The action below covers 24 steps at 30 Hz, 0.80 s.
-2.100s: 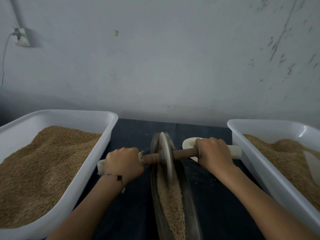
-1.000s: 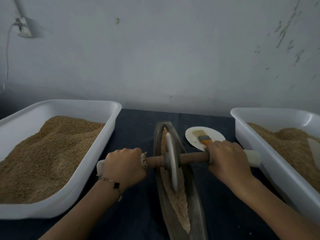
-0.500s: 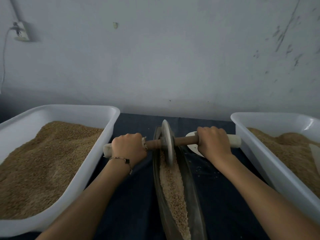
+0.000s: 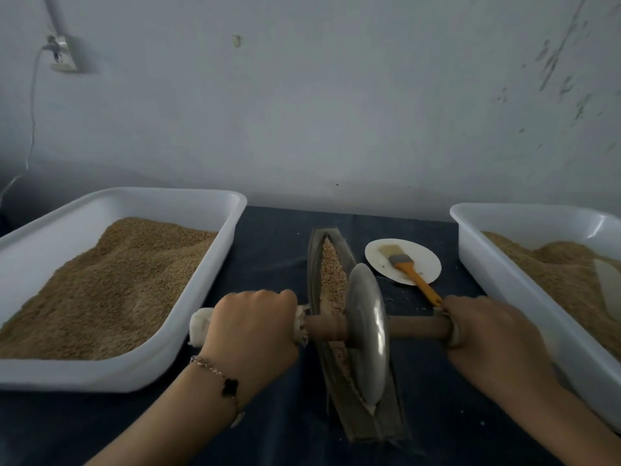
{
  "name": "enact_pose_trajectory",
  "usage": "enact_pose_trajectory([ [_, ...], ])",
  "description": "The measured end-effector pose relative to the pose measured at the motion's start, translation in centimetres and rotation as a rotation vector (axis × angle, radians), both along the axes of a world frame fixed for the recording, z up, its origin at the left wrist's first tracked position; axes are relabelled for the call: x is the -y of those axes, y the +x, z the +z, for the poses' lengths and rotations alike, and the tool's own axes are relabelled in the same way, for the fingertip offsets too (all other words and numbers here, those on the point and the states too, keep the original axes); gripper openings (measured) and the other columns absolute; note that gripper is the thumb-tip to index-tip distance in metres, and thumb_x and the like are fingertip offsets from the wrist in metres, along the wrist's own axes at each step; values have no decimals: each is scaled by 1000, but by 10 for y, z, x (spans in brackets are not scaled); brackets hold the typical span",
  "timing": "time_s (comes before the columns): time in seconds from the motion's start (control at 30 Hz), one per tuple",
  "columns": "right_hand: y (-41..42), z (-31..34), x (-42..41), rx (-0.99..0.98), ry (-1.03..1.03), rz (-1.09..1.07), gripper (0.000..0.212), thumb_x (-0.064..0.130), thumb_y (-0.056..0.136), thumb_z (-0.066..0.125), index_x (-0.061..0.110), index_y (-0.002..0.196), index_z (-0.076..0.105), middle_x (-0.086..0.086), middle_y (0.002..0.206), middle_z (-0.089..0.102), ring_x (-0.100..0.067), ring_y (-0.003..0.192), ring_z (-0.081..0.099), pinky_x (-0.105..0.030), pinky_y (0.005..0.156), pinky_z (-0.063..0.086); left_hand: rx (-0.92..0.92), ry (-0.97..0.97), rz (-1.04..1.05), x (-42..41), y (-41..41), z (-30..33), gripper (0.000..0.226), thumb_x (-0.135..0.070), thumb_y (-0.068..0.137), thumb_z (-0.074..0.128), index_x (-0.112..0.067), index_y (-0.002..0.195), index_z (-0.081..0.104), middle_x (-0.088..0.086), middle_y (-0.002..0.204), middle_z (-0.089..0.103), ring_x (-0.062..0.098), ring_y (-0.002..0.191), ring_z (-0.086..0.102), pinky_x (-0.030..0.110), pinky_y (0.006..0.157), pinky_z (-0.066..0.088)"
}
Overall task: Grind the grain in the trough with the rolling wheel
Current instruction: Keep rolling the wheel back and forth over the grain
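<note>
- The left hand (image 4: 250, 326) is curled tight around the cloth-wrapped end of the axle (image 4: 416, 327), knuckles up, a bracelet (image 4: 221, 381) at the wrist; the white wrap pokes out on its outer side.
- The right hand (image 4: 494, 334) grips the axle's other end, fingers folded over the wrapped grip, so both fists clamp the same wooden bar with the wheel (image 4: 368, 334) between them.
- Half a second ago both fists were pushed out to the far tip of the trough (image 4: 369, 422); now they have been drawn back toward the body, and the metal wheel has rolled with them to the near half of the trough, its rim sunk in the groove.
- That reads as the return leg of a back-and-forth stroke. Similar swings show over the past two seconds, so the grinding is in steady rhythm, not near an obvious end.
- Beyond the hands, the grain (image 4: 331, 274) in the trough lies exposed in the far half, a narrow tan ridge that looks coarse and whole-kernelled; I judge many more passes are needed.
- Just past the right hand, a white plate (image 4: 423, 264) with an orange-handled brush (image 4: 408, 270) on it is uncovered again; the brush's handle tip comes close to the knuckles.
- Outward of the left hand sits a white tub (image 4: 232, 210) heaped with grain; outward of the right hand, a second white tub (image 4: 470, 230), also holding grain.
- Farthest off, a scuffed wall (image 4: 336, 112) with a socket (image 4: 62, 57) and cord.
</note>
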State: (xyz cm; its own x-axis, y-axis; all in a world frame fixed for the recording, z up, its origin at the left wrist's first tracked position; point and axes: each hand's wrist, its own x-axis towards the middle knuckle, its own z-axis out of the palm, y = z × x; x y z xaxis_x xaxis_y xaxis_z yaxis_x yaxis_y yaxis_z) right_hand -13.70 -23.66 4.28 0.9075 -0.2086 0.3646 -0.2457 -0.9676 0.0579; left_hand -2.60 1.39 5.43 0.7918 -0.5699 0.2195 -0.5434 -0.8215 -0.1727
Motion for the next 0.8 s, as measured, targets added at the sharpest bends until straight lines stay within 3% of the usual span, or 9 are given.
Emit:
enact_pose_trajectory([
  [0.07, -2, 3, -2, 61, -13, 57, 41, 6, 48, 84, 24, 56, 48, 12, 48, 38, -12, 42, 37, -19, 44, 13, -25, -5, 16, 0, 0, -1, 27, -40, 84, 49, -29, 71, 27, -12, 65, 39, 5, 55, 35, 22, 47, 22],
  [0.27, 38, -14, 5, 169, -47, 74, 39, 3, 47, 86, 16, 59, 51, 0, 50, 50, -21, 44, 47, -26, 47, 26, -64, -66, 72, 14, 36, -19, 25, -42, 81, 49, -28, 65, 35, -11, 62, 46, 5, 52, 40, 23, 46, 27],
  [0.4, 86, -18, 15, 233, -92, 59, 24, 10, 60, 83, 11, 68, 61, -5, 58, 59, -27, 52, 54, -31, 52, 34, -35, -167, 98, 25, 75, -33, 24, -40, 81, 51, -29, 65, 37, -11, 61, 47, 5, 52, 41, 23, 47, 28],
  [0.47, 112, -11, 18, 255, -113, 54, 23, 10, 67, 78, 13, 64, 56, -5, 59, 59, -25, 54, 51, -31, 55, 32, -49, -230, 124, 30, 93, -37, 25, -42, 82, 52, -28, 65, 40, -11, 61, 48, 6, 51, 42, 23, 47, 27],
  [0.57, 144, -2, 21, 254, -148, 47, 27, 5, 62, 76, 15, 62, 50, -5, 58, 56, -22, 54, 41, -30, 57, 26, -82, -296, 149, 37, 116, -39, 24, -44, 83, 52, -26, 68, 46, -9, 63, 50, 10, 54, 47, 25, 51, 35],
  [0.67, 155, -5, 26, 192, -141, 3, 20, 10, 69, 71, 16, 68, 52, -4, 65, 60, -24, 60, 48, -30, 59, 25, -62, -294, 150, 42, 127, -36, 25, -41, 85, 51, -24, 66, 47, -7, 62, 52, 11, 55, 49, 25, 54, 40],
  [0.8, 145, -15, 28, 148, -85, -59, 24, 11, 73, 66, 20, 69, 43, -2, 69, 60, -20, 61, 41, -31, 59, 28, 3, -207, 136, 49, 122, -26, 26, -37, 85, 52, -25, 63, 42, -7, 59, 49, 10, 51, 45, 24, 51, 35],
])
